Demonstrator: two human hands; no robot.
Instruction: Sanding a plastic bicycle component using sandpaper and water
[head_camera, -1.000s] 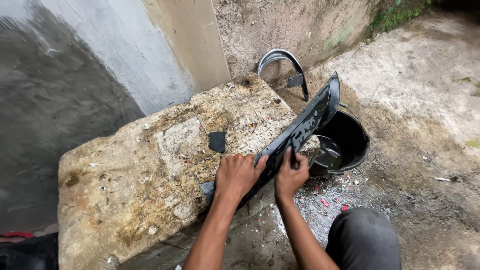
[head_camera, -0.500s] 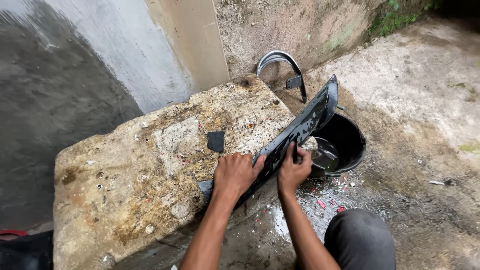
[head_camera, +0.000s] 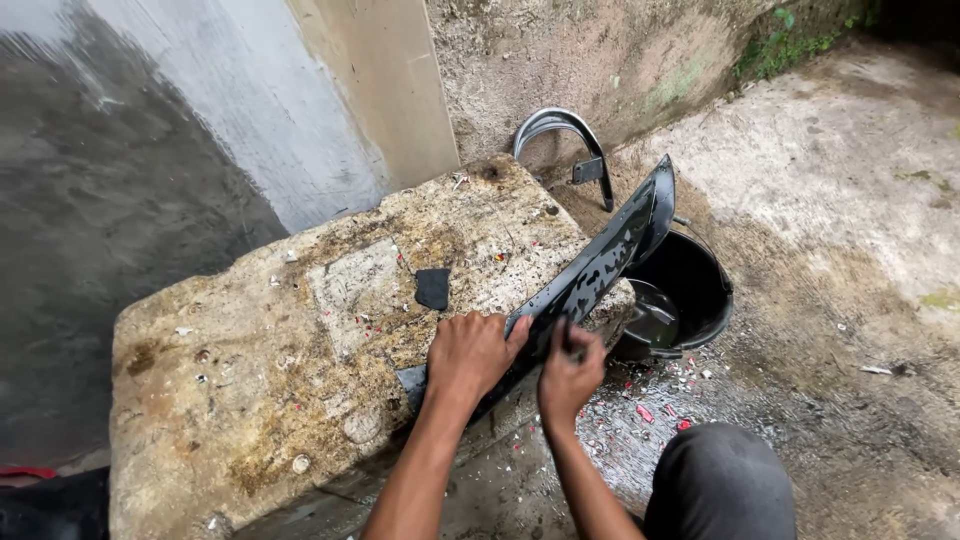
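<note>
A long, curved black plastic panel (head_camera: 600, 265) leans along the right edge of a rough concrete block (head_camera: 300, 380), its far end rising over a black bucket (head_camera: 700, 290). My left hand (head_camera: 468, 355) presses down on the panel's near end, holding it against the block. My right hand (head_camera: 570, 372) is closed on a small dark piece, hard to make out, held against the panel's wet face. A small dark square scrap (head_camera: 432, 288) lies on the block just beyond my left hand.
The bucket holds some water. A second curved grey panel (head_camera: 560, 135) leans against the mossy wall behind. Red and white flakes litter the wet ground (head_camera: 660, 400). My knee in dark trousers (head_camera: 720, 485) is at lower right. A wet grey wall stands left.
My right hand has shifted slightly down along the panel toward me. The left hand keeps its hold and the panel stays in place.
</note>
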